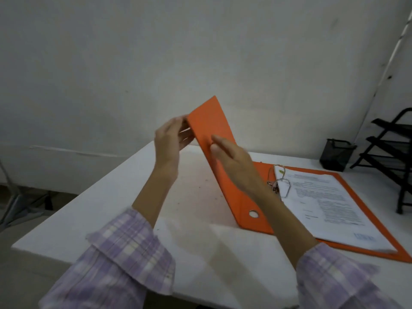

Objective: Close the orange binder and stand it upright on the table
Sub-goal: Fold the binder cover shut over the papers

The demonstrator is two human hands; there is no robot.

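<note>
1. The orange binder [225,152] lies open on the white counter [111,197], its front cover raised at a slant.
2. Left hand [170,139] fingers pinch the cover's far upper edge.
3. Right hand [231,156] rests on the cover's outer face, fingers extended, not gripping.

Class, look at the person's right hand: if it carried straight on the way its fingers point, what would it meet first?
The right hand points up and left, and its fingertips already seem to lie on the raised orange cover. So the cover comes first, though motion blur leaves actual contact uncertain.
</note>
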